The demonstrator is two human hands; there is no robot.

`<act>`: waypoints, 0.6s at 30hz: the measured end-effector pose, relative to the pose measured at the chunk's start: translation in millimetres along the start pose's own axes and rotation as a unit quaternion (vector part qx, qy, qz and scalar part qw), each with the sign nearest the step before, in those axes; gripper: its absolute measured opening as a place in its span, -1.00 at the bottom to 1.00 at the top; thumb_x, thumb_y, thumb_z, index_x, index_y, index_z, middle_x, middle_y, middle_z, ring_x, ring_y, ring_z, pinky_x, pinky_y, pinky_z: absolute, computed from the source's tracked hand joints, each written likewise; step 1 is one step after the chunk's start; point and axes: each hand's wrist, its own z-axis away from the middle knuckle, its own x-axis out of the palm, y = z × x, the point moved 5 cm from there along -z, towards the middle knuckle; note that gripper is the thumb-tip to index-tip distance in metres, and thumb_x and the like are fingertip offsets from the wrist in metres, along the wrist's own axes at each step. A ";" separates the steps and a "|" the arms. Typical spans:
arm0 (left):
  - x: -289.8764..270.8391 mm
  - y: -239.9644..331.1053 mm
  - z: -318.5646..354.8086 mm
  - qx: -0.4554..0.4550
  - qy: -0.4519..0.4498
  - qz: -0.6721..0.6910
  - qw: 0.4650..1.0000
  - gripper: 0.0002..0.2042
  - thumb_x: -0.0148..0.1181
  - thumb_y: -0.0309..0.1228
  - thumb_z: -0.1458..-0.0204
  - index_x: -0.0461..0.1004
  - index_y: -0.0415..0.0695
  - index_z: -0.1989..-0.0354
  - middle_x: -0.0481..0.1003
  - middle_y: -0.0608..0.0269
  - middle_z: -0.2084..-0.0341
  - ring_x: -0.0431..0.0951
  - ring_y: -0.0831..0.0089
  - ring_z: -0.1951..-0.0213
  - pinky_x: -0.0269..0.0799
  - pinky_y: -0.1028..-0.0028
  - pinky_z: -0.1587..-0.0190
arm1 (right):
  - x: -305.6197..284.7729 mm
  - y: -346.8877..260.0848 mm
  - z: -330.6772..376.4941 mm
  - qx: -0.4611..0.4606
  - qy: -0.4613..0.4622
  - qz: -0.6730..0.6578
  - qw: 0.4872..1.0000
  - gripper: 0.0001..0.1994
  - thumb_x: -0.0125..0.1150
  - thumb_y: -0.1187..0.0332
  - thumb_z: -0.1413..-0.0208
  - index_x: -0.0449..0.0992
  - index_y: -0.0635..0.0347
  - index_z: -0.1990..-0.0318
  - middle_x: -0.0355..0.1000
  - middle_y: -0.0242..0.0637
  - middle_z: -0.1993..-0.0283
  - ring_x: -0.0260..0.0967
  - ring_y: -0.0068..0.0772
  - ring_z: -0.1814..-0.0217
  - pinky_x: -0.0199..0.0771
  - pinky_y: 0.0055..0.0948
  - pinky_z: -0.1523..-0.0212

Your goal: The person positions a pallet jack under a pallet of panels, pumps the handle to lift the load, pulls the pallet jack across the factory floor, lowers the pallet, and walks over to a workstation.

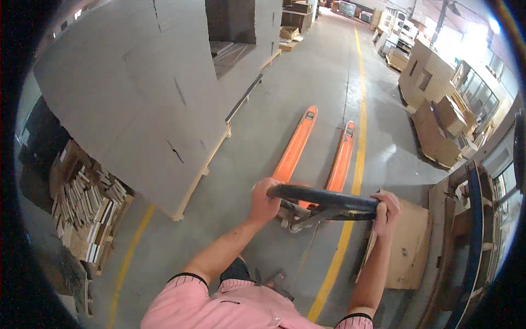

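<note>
Both the left hand (264, 202) and right hand (387, 211) are clamped on the black handle (322, 198) of an orange pallet jack (318, 148) standing on grey concrete floor (323, 71). A yellow floor line (359, 109) runs just right of the jack; stacked grey boards (131, 93) on a pallet stand to its left, cardboard stacks (438, 109) well to its right.

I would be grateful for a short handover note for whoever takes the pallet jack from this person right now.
Left hand: closed on the left end of the black handle.
Right hand: closed on its right end.
Pallet jack: orange forks bare, pointing up the aisle beside the yellow floor line.
Grey cardboard stack on a wooden pallet stands left of the forks, apart from them.
Done: jack in hand. Left: nothing loaded yet.
</note>
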 end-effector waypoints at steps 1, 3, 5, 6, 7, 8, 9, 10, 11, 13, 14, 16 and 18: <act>2.4 -2.0 -17.3 -0.029 0.002 0.009 1.000 -0.91 0.16 -0.43 -0.06 0.41 -0.16 0.34 0.55 0.13 0.33 0.52 0.08 0.18 0.38 0.26 0.08 | 3.4 2.2 -17.8 0.000 0.006 0.005 1.000 -0.72 0.27 0.23 -0.04 0.54 0.35 0.41 0.42 -0.25 0.48 0.36 -0.25 0.41 0.31 -0.33 0.28; 5.2 -2.0 -56.3 -0.046 0.000 0.023 0.999 -0.89 0.16 -0.43 -0.06 0.42 -0.18 0.32 0.55 0.10 0.33 0.52 0.10 0.17 0.38 0.27 0.09 | 9.1 13.7 -53.9 0.101 0.049 0.052 0.992 -0.72 0.09 0.29 -0.15 0.50 0.35 0.47 0.36 -0.16 0.55 0.31 -0.21 0.49 0.27 -0.32 0.40; -1.4 -9.8 -70.3 -0.025 0.085 -0.007 0.996 -0.88 0.17 -0.42 -0.08 0.43 -0.20 0.31 0.53 0.09 0.35 0.53 0.15 0.20 0.39 0.31 0.06 | 19.7 -8.8 -71.3 0.140 0.076 0.076 0.984 -0.69 0.11 0.28 -0.17 0.47 0.33 0.54 0.34 -0.18 0.60 0.28 -0.25 0.53 0.23 -0.33 0.42; 10.0 -34.7 -18.8 0.030 0.142 0.097 0.985 -0.88 0.17 -0.40 -0.11 0.44 -0.20 0.32 0.52 0.12 0.39 0.54 0.16 0.26 0.38 0.29 0.00 | 17.9 -15.3 -42.8 0.140 0.084 0.087 0.983 -0.67 0.14 0.25 -0.15 0.47 0.32 0.55 0.34 -0.20 0.61 0.27 -0.27 0.54 0.22 -0.34 0.44; 17.2 -25.6 -7.5 0.020 0.051 0.109 0.993 -0.91 0.19 -0.42 -0.10 0.43 -0.15 0.33 0.50 0.18 0.42 0.56 0.21 0.29 0.36 0.20 -0.08 | 4.8 2.5 4.3 0.115 0.130 0.126 0.977 -0.65 0.17 0.20 -0.12 0.46 0.30 0.57 0.33 -0.24 0.63 0.26 -0.29 0.55 0.20 -0.35 0.45; 23.7 -49.2 2.8 0.113 0.041 0.097 0.988 -0.92 0.21 -0.44 -0.09 0.41 -0.07 0.35 0.51 0.25 0.45 0.58 0.32 0.30 0.33 0.14 -0.12 | 0.3 14.2 27.3 0.084 0.174 0.158 0.968 -0.63 0.20 0.16 -0.10 0.46 0.29 0.58 0.33 -0.27 0.66 0.25 -0.31 0.56 0.19 -0.36 0.47; 12.8 -32.0 -17.0 0.130 0.011 0.118 0.984 -0.89 0.22 -0.47 -0.04 0.39 -0.05 0.40 0.51 0.28 0.48 0.57 0.34 0.35 0.37 0.16 -0.05 | 1.6 -1.5 21.0 0.088 0.178 0.166 0.966 -0.62 0.20 0.11 -0.07 0.47 0.27 0.59 0.33 -0.29 0.67 0.26 -0.33 0.56 0.18 -0.39 0.48; -11.2 -5.9 -29.1 0.135 -0.029 0.140 0.980 -0.86 0.24 -0.51 0.02 0.37 -0.04 0.44 0.52 0.31 0.51 0.56 0.36 0.39 0.42 0.18 0.02 | 3.8 -29.2 22.6 0.106 0.176 0.178 0.962 -0.60 0.21 0.07 -0.05 0.48 0.26 0.59 0.33 -0.31 0.68 0.26 -0.35 0.56 0.17 -0.41 0.48; -33.0 5.9 -38.6 0.116 -0.059 0.151 0.980 -0.86 0.24 -0.51 0.02 0.37 -0.04 0.44 0.52 0.31 0.51 0.56 0.36 0.39 0.42 0.18 0.02 | 2.2 -51.2 27.7 0.138 0.173 0.196 0.955 -0.60 0.21 0.07 -0.05 0.48 0.26 0.59 0.33 -0.31 0.68 0.26 -0.35 0.56 0.17 -0.41 0.48; -46.6 9.4 -61.1 0.150 -0.160 0.218 0.951 -0.80 0.28 -0.49 0.02 0.33 -0.01 0.47 0.54 0.38 0.53 0.58 0.43 0.43 0.37 0.14 -0.09 | 2.5 -77.2 36.2 0.189 0.184 0.159 0.951 -0.59 0.19 0.05 -0.06 0.50 0.25 0.57 0.33 -0.33 0.69 0.25 -0.36 0.57 0.16 -0.41 0.50; -45.1 1.4 -61.7 0.131 -0.147 0.213 0.957 -0.79 0.32 -0.47 0.03 0.33 0.00 0.48 0.56 0.39 0.53 0.60 0.43 0.43 0.31 0.10 -0.15 | 6.6 -91.0 38.3 0.209 0.197 0.171 0.942 -0.61 0.16 0.07 -0.06 0.54 0.26 0.52 0.35 -0.31 0.67 0.29 -0.35 0.55 0.21 -0.41 0.47; -40.3 -2.2 -86.9 0.121 -0.182 0.234 0.947 -0.79 0.31 -0.48 0.02 0.34 0.01 0.48 0.55 0.41 0.55 0.59 0.44 0.44 0.29 0.08 -0.17 | 23.9 -121.4 30.5 0.244 0.216 0.219 0.920 -0.57 0.12 0.02 -0.10 0.50 0.25 0.54 0.31 -0.32 0.68 0.24 -0.41 0.59 0.17 -0.43 0.50; -34.5 -4.2 -116.4 0.118 -0.203 0.213 0.949 -0.80 0.29 -0.48 0.03 0.34 0.02 0.51 0.54 0.43 0.58 0.59 0.45 0.46 0.25 0.02 -0.22 | 37.1 -143.7 34.2 0.275 0.252 0.256 0.892 -0.53 0.06 -0.03 -0.13 0.47 0.25 0.52 0.27 -0.33 0.69 0.18 -0.48 0.63 0.11 -0.45 0.52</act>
